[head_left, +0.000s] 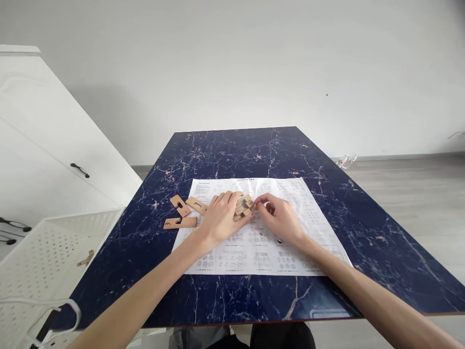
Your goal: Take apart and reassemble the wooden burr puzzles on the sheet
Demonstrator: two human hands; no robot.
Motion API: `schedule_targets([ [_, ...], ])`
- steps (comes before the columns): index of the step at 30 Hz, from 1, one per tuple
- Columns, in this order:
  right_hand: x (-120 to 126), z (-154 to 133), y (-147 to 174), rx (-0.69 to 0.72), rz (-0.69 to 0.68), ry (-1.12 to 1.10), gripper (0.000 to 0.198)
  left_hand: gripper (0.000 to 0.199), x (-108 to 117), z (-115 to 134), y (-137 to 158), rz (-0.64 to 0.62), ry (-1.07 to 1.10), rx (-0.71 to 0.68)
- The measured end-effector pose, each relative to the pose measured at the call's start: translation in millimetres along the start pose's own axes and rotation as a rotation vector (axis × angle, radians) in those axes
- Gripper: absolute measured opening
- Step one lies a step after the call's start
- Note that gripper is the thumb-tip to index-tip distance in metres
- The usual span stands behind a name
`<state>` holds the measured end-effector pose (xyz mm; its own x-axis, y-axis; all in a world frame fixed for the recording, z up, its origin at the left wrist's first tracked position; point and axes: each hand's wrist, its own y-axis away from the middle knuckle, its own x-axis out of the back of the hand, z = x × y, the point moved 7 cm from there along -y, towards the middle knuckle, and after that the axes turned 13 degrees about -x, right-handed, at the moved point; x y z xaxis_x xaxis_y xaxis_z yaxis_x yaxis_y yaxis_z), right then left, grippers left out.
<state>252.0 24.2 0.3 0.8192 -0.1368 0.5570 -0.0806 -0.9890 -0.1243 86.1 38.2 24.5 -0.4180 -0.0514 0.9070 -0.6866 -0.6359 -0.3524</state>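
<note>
A small wooden block assembly (244, 207) is between the hands, over the middle of a printed sheet (316, 242) and nearer its far edge; whether it rests on the paper or is slightly raised is hard to tell. The sheet lies closer to the near edge of the worktop (232, 157) than to its far edge.

The left hand (221, 213) holds the assembly from its left side, fingers along the far side and thumb along the near one. The right hand (281, 220) is narrowed, thumb and forefinger close together at the assembly's right end; whether they pinch a part of it or only touch it is too small to make out.

The step in hand looks like working one part of the joined pieces with the right fingertips while the left hand steadies the rest. The next move seems to call for a firm left hold and a small, well-aligned push or pull from the right.

Toward the worktop's left edge lie a notched piece (184, 211), a slotted piece (191, 200) and a longer flat piece (189, 222), all apart from the assembly.
</note>
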Motion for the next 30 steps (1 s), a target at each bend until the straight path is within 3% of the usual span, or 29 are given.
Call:
schedule_targets([
  [7, -3.0, -9.6, 6.9, 0.087, -0.026, 0.044, 0.017, 0.072, 1.0, -5.6, 20.1, -0.155, 0.141, 0.015],
  [14, -9.2, -14.9, 13.3, 0.180, -0.062, 0.028, 0.011, 0.059, 4.7, 0.0, 37.5, -0.184, 0.245, -0.058],
  [26, -6.3, -8.8, 7.8, 0.087, -0.020, 0.046, 0.014, 0.033, 1.8, 17.7, 44.3, -0.112, 0.238, -0.197],
  [30, -2.5, -15.3, 13.2, 0.140, -0.044, 0.047, 0.011, 0.024, 0.6, 25.3, 44.7, -0.109, 0.234, -0.287],
])
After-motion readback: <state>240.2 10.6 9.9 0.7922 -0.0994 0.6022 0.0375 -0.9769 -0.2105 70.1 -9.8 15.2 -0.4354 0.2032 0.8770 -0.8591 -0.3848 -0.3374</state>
